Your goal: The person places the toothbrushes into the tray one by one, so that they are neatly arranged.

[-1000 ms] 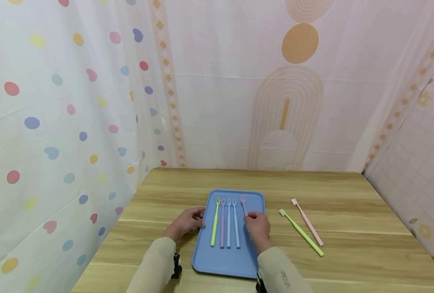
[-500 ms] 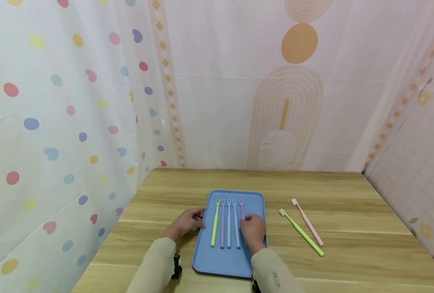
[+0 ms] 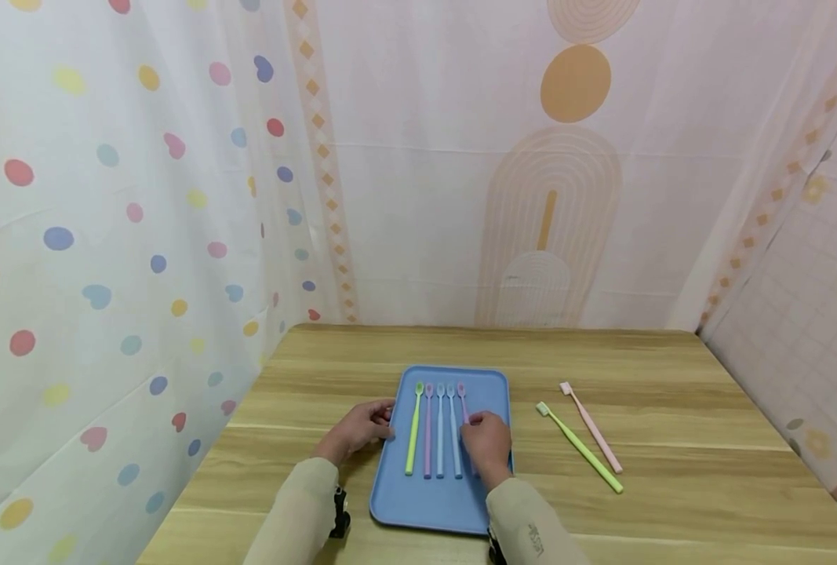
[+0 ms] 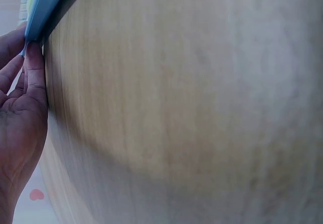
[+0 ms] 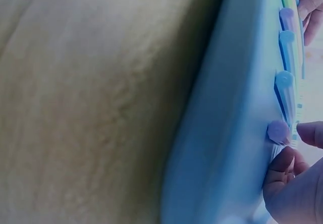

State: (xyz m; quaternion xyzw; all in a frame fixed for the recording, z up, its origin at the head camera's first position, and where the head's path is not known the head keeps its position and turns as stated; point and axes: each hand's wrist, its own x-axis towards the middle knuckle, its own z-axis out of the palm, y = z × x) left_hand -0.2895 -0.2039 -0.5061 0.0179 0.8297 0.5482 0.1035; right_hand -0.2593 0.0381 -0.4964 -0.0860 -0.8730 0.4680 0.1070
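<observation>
On the table lies a blue tray (image 3: 435, 504) bearing a row of toothbrushes, heads toward the far side. From the left come a yellow-green toothbrush (image 3: 414, 435), a purple toothbrush (image 3: 428, 435), a light blue toothbrush (image 3: 440, 435) and another light blue toothbrush (image 3: 455, 439). My right hand (image 3: 489, 447) pinches a second purple toothbrush (image 3: 463, 406) at the row's right end; its handle end (image 5: 278, 132) shows low on the tray in the right wrist view. With thumb above and fingers below, my left hand (image 3: 358, 428) holds the tray's left rim (image 4: 43, 12).
Right of the tray, a green toothbrush (image 3: 580, 449) and a pink toothbrush (image 3: 593, 430) lie slanted on the wooden table (image 3: 700, 439). Patterned curtains (image 3: 418, 196) hang behind the table and along its sides.
My right hand has moved left and slightly nearer with the purple toothbrush, bringing it close beside the row and straighter. My left hand has stayed at the tray's rim.
</observation>
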